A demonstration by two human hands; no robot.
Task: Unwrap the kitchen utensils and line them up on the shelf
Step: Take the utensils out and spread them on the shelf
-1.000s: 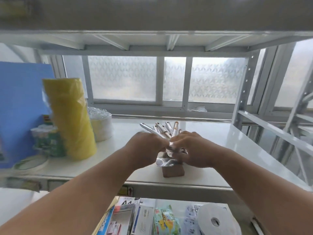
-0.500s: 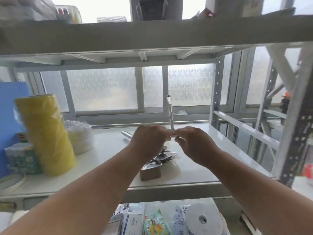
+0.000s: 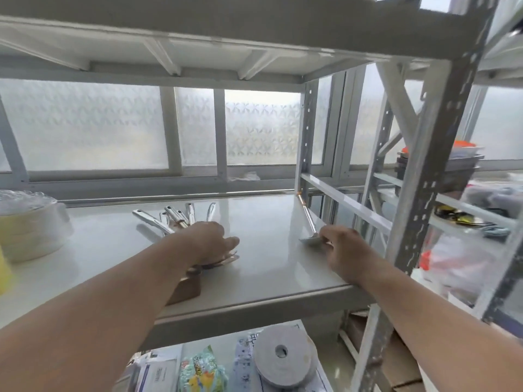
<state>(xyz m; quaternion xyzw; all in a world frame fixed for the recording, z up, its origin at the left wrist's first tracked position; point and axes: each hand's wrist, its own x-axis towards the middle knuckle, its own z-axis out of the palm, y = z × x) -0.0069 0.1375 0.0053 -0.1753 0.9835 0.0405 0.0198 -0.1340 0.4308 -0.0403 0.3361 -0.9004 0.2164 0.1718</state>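
A: Item one?
B: Single polished steel spoon [image 3: 310, 234], slim handle with a coppery tip, shallow bowl. Location: white glossy metal shelf [image 3: 263, 222], right edge, close to the perforated grey upright post [image 3: 305, 137].

A: Position against the hands?
B: Bowl end lies under the fingertips of the right hand [image 3: 341, 250], which pinches it against the shelf surface. The left hand [image 3: 210, 240] is well apart from it, to the left.

A: Orientation?
B: Long axis runs front to back, handle pointing away toward the frosted window [image 3: 260, 125], leaning slightly left; bowl nearest the person.

A: Item two?
B: Bundle of remaining steel utensils [image 3: 175, 219], handles fanned out toward the window, heads near the front over a brown wooden block [image 3: 185, 290].

A: Left hand's condition?
B: Laid on top of the bundle's head end, fingers extended and relaxed, not curled round anything visible.

A: Neighbouring stock?
B: Stack of cream disposable bowls in clear wrap [image 3: 31, 224], far left of the same shelf.
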